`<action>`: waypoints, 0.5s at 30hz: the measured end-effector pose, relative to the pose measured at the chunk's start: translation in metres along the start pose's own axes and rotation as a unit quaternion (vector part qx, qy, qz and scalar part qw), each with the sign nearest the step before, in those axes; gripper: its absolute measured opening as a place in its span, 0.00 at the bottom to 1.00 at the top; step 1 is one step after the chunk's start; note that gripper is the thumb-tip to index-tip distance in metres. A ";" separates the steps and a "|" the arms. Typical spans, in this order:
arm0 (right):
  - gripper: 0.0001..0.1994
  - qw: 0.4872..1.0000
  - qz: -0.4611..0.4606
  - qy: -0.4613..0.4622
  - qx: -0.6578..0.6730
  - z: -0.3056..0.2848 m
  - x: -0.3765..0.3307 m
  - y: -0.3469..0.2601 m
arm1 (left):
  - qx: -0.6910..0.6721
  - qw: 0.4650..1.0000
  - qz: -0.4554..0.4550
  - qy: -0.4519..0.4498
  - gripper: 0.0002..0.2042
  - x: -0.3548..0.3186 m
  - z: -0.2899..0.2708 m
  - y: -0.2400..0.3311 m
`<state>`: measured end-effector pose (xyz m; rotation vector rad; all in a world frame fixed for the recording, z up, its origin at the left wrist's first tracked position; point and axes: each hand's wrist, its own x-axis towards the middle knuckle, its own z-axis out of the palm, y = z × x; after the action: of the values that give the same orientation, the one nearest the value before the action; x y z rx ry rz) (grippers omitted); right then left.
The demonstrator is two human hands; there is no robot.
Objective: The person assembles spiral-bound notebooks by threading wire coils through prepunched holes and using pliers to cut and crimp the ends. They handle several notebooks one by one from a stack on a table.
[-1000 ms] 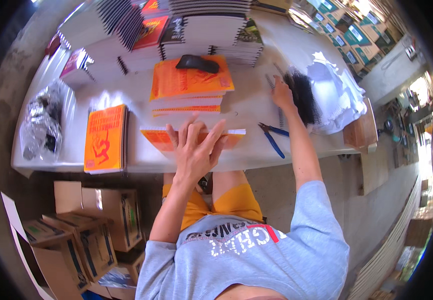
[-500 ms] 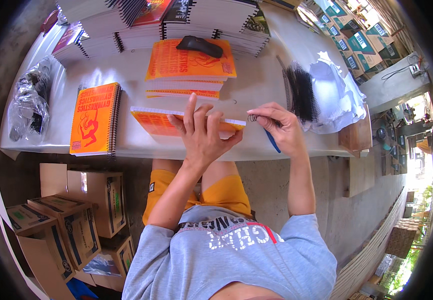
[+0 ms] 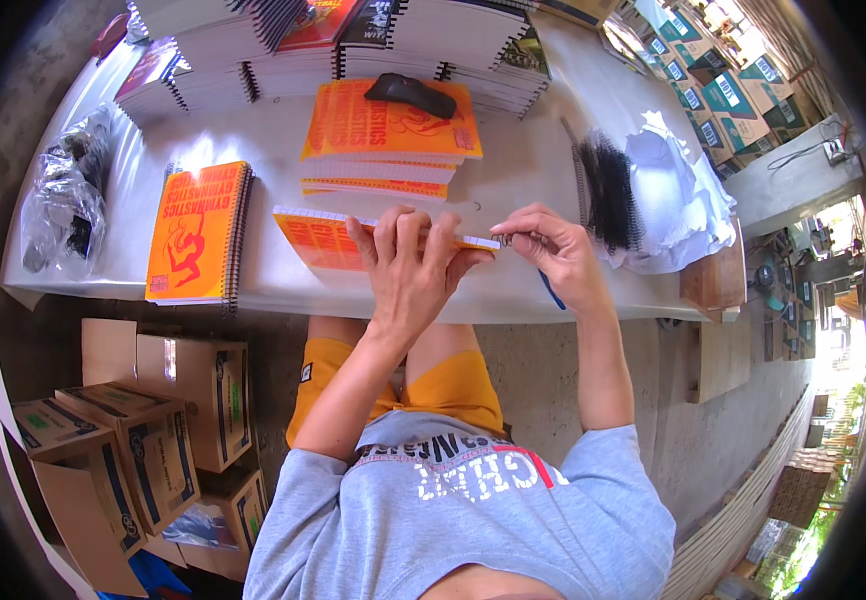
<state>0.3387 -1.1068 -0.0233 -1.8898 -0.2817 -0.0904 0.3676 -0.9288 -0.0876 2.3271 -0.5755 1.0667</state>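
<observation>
An orange unbound book (image 3: pixel 328 238) lies at the table's near edge. My left hand (image 3: pixel 408 270) presses flat on it, fingers spread. My right hand (image 3: pixel 551 252) pinches the end of a thin spiral binding coil (image 3: pixel 506 239) at the book's right edge. Behind it stands a stack of orange books (image 3: pixel 388 135) with a black object (image 3: pixel 411 93) on top. A bound orange book (image 3: pixel 198 232) lies to the left.
A bundle of black binding coils (image 3: pixel 608 190) and crumpled white plastic (image 3: pixel 688 195) lie to the right. Stacks of spiral notebooks (image 3: pixel 353 35) line the far side. A clear bag (image 3: pixel 63 205) rests at the left end. Cardboard boxes (image 3: pixel 143 420) stand under the white table (image 3: pixel 543 150).
My right hand came back from the coil bundle at the right to the book's right edge, now holding a coil. My left hand stays pressed on the book.
</observation>
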 end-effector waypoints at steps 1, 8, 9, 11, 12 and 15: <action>0.09 0.999 0.020 -0.018 0.026 -0.003 0.000 0.006 | -0.013 1.000 0.002 0.005 0.21 0.000 -0.001 0.001; 0.11 0.999 -0.040 -0.021 -0.028 0.001 0.003 0.008 | -0.073 0.997 -0.013 0.007 0.17 0.002 -0.006 0.002; 0.11 0.999 -0.040 -0.022 -0.027 -0.002 0.003 0.005 | -0.073 0.997 -0.014 0.007 0.17 0.003 -0.007 0.001; 0.10 0.994 -0.056 -0.074 -0.054 -0.009 0.003 -0.005 | -0.083 0.996 -0.019 -0.023 0.17 0.004 -0.010 -0.001; 0.10 0.994 -0.056 -0.074 -0.053 -0.011 0.002 -0.006 | -0.082 0.996 -0.019 -0.023 0.17 0.006 -0.010 -0.002; 0.11 0.986 -0.072 -0.085 -0.120 -0.013 -0.003 -0.010 | -0.073 0.997 -0.002 -0.021 0.18 0.007 -0.009 -0.003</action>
<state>0.3349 -1.1159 -0.0104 -2.1190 -0.5451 -0.0625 0.3683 -0.9225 -0.0783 2.2271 -0.6433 0.9427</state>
